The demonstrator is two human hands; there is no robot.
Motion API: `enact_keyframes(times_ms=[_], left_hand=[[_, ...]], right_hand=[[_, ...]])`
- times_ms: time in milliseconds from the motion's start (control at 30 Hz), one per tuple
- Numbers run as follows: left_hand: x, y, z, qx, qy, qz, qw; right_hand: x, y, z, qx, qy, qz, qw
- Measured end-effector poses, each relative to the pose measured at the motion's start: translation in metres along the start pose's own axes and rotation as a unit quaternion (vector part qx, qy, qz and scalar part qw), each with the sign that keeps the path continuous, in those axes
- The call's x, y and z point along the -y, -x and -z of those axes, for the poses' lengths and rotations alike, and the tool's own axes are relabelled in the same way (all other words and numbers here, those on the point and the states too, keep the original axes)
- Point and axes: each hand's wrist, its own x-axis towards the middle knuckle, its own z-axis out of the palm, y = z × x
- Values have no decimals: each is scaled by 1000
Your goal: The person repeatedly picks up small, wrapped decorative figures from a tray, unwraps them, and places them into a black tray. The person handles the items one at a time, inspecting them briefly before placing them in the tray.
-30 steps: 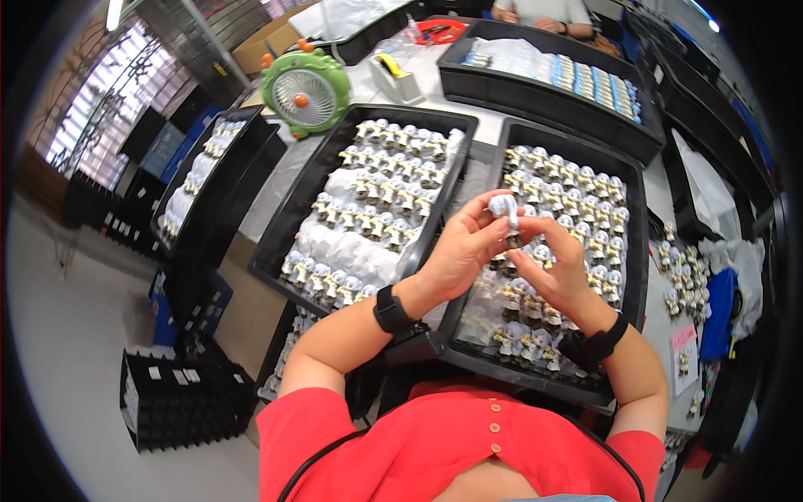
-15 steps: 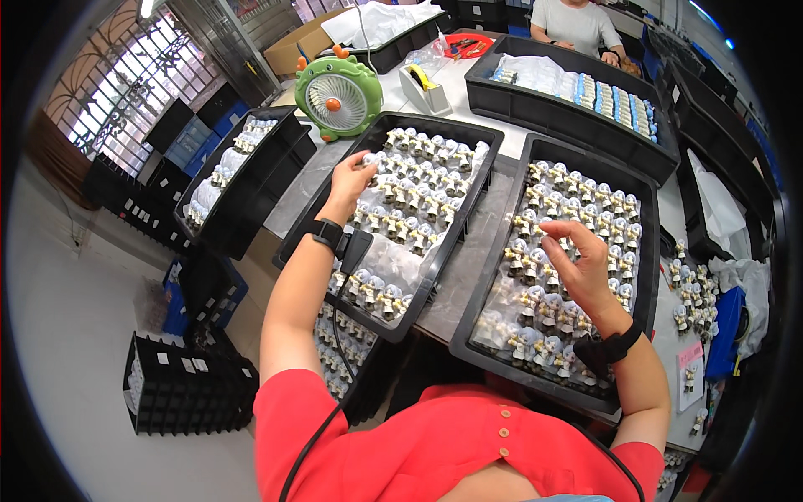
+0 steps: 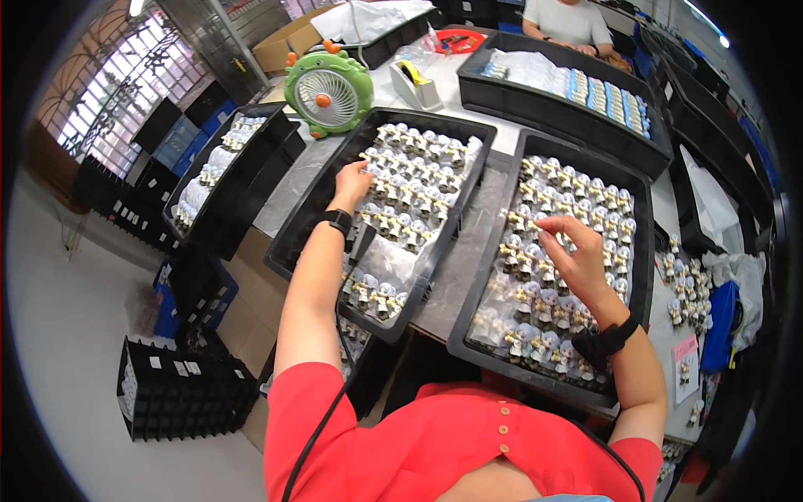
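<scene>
– Reaching over the left tray (image 3: 465,192), what does the left hand (image 3: 353,184) do there?

– It is at the left edge of the figurines (image 3: 385,297), with the fingers bent, close to the end of one row. Whether it pinches one of them, I cannot tell, because the fingertips are too small and partly hidden.

– And the right hand (image 3: 583,258)?

– This one is above the right tray (image 3: 519,376). Its thumb and forefinger curve toward each other, but a small gap is between the tips, so I would call it loosely spread. Figurines are visible just beside and below it.

– How are the figurines arranged?

– They are in rows in both trays, with pale heads and some yellow on the bodies. In the left tray, a wide strip of white lining (image 3: 393,261) shows between the nearest row and the others.

– What is around?

– Beyond the left tray there is a green fan (image 3: 324,99), and to the right of it a tape dispenser (image 3: 418,88), both on the bench (image 3: 456,289). The far tray (image 3: 544,115) carries white and blue pieces (image 3: 598,92). Behind it is a person in a white top (image 3: 569,23).
</scene>
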Motion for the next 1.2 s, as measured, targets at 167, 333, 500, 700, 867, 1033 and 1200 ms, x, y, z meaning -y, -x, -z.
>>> enact_keyframes(times_ms=[167, 333, 500, 700, 867, 1033, 1200], left_hand=[[15, -8, 1, -28, -90, -64, 993], [-51, 15, 18, -94, 192, -80, 974], [-170, 111, 35, 151, 471, -77, 866], [-228, 205, 15, 348, 497, -132, 784], [-226, 220, -11, 331, 532, -92, 774], [-214, 217, -18, 426, 605, 58, 671], [-220, 223, -14, 413, 614, 21, 672]], right_hand=[[-9, 1, -1, 82, -24, -42, 995], [-10, 11, 1, 296, 38, -76, 951], [3, 30, -5, 393, 181, -44, 900], [8, 24, -4, 396, 123, -47, 909], [19, 8, 9, 227, -15, -30, 973], [27, -7, 22, 54, -103, 24, 993], [22, -5, 12, 26, -158, 36, 986]])
